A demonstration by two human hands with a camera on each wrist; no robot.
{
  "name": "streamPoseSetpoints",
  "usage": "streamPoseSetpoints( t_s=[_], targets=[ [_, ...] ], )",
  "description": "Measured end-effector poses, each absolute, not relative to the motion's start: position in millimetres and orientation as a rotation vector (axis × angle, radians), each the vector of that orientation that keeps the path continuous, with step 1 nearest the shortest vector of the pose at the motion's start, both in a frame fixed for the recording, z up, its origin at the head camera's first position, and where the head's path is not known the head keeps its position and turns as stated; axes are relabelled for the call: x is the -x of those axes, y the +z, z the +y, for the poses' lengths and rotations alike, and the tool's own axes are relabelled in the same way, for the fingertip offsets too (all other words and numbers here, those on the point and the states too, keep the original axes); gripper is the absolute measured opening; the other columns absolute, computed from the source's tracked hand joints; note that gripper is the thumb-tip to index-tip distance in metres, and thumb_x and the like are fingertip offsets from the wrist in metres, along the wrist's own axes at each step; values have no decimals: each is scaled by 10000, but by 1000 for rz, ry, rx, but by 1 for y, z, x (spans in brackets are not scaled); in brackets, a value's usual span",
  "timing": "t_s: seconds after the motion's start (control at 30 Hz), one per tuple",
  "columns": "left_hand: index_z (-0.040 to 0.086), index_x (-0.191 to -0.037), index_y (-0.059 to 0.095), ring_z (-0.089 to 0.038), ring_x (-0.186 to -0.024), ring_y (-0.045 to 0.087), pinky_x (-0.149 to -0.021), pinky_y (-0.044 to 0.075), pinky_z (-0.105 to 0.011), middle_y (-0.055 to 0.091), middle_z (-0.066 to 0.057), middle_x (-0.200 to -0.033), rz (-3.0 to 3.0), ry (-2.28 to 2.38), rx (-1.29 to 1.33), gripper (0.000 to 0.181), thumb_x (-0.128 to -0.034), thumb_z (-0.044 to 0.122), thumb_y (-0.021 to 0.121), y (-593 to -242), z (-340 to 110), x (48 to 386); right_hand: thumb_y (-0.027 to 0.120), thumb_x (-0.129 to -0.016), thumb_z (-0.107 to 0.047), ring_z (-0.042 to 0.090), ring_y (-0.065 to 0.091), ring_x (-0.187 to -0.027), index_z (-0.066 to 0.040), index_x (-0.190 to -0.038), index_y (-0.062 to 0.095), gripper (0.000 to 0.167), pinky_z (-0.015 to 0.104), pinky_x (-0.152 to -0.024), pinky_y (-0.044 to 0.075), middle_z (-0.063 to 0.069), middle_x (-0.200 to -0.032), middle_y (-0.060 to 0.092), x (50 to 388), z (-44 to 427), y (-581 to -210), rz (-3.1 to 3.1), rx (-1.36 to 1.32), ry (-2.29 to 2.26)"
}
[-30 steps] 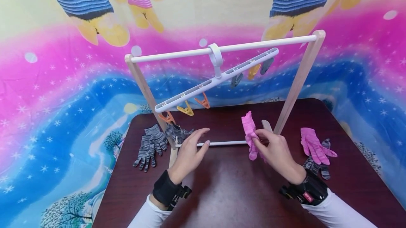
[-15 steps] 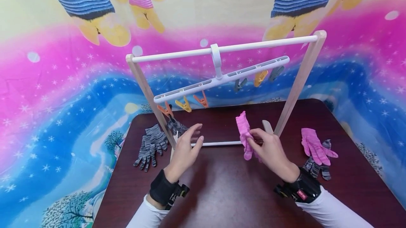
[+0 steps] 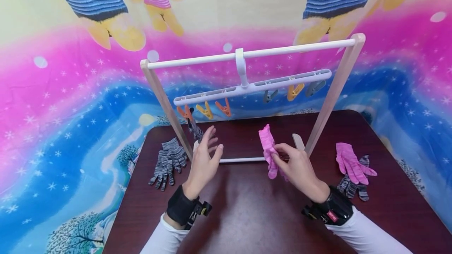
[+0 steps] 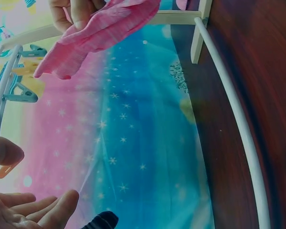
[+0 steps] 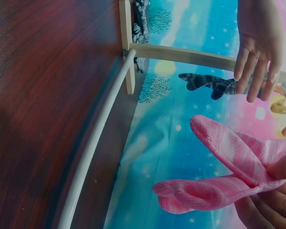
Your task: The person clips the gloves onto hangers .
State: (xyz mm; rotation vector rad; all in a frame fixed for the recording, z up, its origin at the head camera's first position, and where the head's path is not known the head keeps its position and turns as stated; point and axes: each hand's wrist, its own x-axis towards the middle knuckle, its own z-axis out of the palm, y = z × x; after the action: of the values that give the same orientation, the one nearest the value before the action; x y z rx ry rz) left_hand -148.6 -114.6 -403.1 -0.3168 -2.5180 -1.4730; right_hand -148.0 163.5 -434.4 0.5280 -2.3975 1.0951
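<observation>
My right hand (image 3: 298, 169) pinches a pink knit glove (image 3: 267, 142) between thumb and fingers, in the air before the rack. In the right wrist view the glove's fingers (image 5: 221, 143) dangle loose. My left hand (image 3: 204, 165) is raised at the left with fingers spread, holding nothing. Just behind it a grey-black striped glove (image 3: 195, 128) hangs from an orange clip (image 3: 184, 112) at the left end of the white clip hanger (image 3: 243, 88); whether the hand touches this glove I cannot tell. The hanger tilts, right end higher; its other clips hold nothing.
The hanger hooks over the top rail (image 3: 300, 52) of a wood-and-white rack. Striped gloves (image 3: 168, 161) lie on the dark table (image 3: 254, 214) at left. Another pink glove (image 3: 353, 163) lies over a striped glove (image 3: 349, 187) at right. A patterned cloth hangs behind.
The hanger has swung nearer to level: its left end rose, its right end dropped. The hung striped glove rose with it. My right hand carried the pink glove slightly left; my left hand shifted slightly left.
</observation>
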Motion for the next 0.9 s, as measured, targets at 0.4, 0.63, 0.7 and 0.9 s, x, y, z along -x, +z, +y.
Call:
streamPoseSetpoints(
  t_s=[0.4,0.63,0.7,0.9],
  targets=[
    [233,-1631,141,-269,-1442,471,-1115,462,-452,342,-46,-1645,-2450,-1609,250,716,-1042,237,547,-397,-115,163,809,-826,-29,91,701,-711,-66,-965,726,165,214,-662,575,53,-844,772,150,156,-441,-2386,-551,1070],
    [243,-1637,91,-255,-1439,475,-1124,450,-475,352,-37,-1642,-2428,-1694,229,743,-1042,239,536,-394,-112,176,808,-832,-47,100,711,-705,-72,-976,724,168,213,-644,567,52,-856,773,150,155,-442,-2397,-550,1057],
    [240,-1638,76,-248,-1431,482,-1127,446,-477,359,-43,-1638,-2422,-1712,229,753,-1042,235,535,-392,-112,181,806,-833,-45,101,706,-698,-71,-977,722,169,263,-634,580,55,-855,772,150,154,-443,-2399,-556,1060],
    [241,-1638,17,-228,-1429,475,-1139,435,-465,355,-36,-1635,-2404,-1764,226,767,-1053,232,513,-386,-114,193,803,-830,-28,99,696,-696,-61,-974,719,170,329,-636,595,68,-858,774,151,152,-444,-2392,-587,1069]
  ],
)
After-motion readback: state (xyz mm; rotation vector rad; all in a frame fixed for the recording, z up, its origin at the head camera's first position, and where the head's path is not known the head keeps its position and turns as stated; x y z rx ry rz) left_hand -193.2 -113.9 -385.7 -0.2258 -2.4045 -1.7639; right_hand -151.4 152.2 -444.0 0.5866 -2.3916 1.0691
